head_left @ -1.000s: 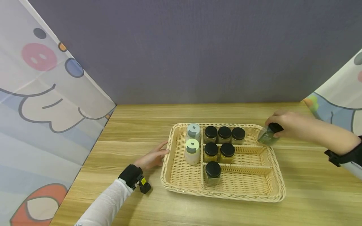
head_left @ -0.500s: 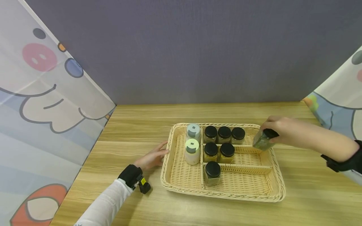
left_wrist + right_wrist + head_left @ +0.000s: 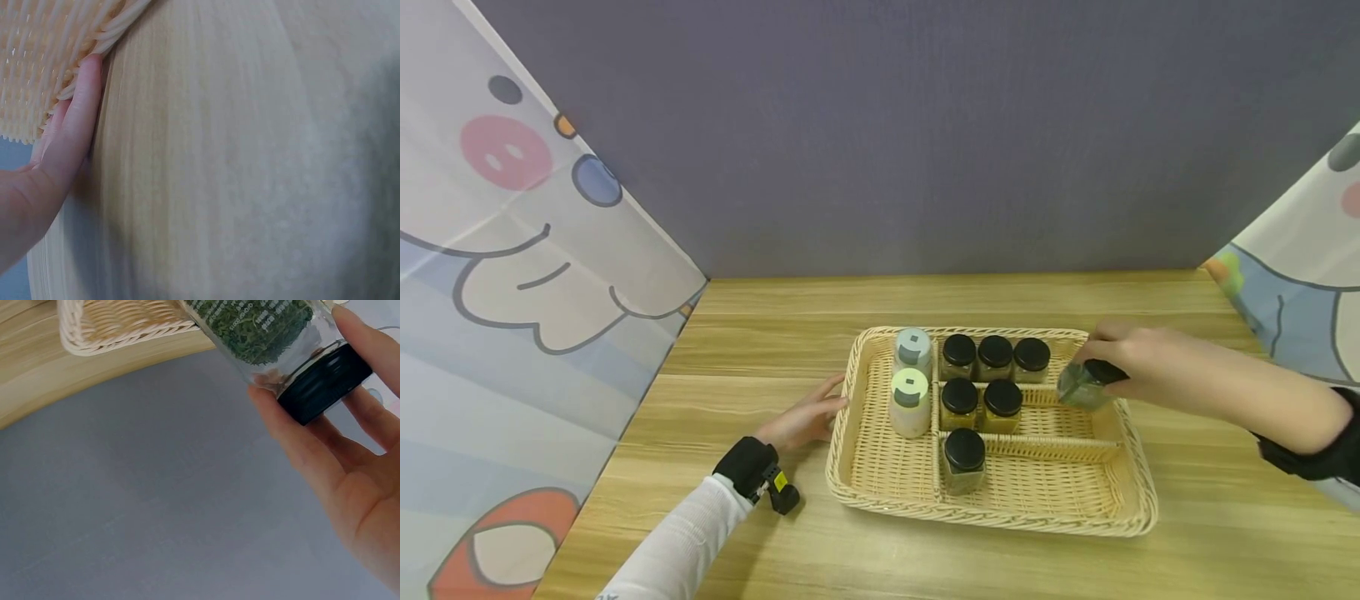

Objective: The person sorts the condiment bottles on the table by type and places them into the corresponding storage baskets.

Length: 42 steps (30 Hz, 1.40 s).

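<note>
In the head view my right hand (image 3: 1142,358) holds a glass spice jar (image 3: 1078,390) over the right end of the wicker basket (image 3: 1000,522). Dried green leaves fill much of the jar (image 3: 253,328) in the right wrist view, and white print shows on its side. Fingers and thumb pinch it around the black lid (image 3: 325,382), and it is tilted. At the basket's left side rests my left hand (image 3: 797,423). Its fairly straight fingers (image 3: 78,112) lie against the woven rim in the left wrist view.
Dividers split the basket into a left section and three rows. Several black-lidded jars (image 3: 995,352) stand in those rows. A white-capped bottle (image 3: 913,346) and a yellow-capped bottle (image 3: 910,404) stand at left. Behind the wooden table (image 3: 790,321) rises a grey panel (image 3: 925,150).
My right hand has carried the spice jar leftward and slightly down, from the basket's right rim to over its right compartments. The left hand has stayed in place.
</note>
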Tool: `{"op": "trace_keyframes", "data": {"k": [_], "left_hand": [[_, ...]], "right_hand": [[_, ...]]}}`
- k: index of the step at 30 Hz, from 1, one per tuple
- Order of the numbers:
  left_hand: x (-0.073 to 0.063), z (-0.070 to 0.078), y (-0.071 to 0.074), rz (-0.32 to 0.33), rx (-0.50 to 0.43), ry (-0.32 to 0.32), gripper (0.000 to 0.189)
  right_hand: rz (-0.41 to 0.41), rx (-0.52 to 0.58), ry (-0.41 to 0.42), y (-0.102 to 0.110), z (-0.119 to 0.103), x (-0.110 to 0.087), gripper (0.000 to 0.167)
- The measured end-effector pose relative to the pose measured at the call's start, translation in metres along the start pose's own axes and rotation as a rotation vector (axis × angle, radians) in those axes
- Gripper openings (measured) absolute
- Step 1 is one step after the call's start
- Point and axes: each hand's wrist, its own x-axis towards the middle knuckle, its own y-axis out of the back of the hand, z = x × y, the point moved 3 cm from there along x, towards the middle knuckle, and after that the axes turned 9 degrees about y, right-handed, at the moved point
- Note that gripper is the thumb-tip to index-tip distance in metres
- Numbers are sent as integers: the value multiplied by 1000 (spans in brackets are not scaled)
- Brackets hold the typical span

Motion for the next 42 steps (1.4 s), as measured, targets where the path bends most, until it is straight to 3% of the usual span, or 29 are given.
{"op": "trace_keyframes", "data": {"k": [9,15,24,37,42], "left_hand": [[0,0,0,0,14,1,58],[0,0,1,-1,17,2,57],[0,0,0,-1,17,-3,56],[-1,0,-1,2,12,-6,57],[-1,0,-1,0,9,-6,57]], "right_hand": [[21,53,96,-1,-18,4,44],[19,11,144,-2,-29,4,45],[87,2,230,-3,-45,6,45],[69,7,252,-6,-65,8,47],[19,2,250,-8,-69,7,48]]}}
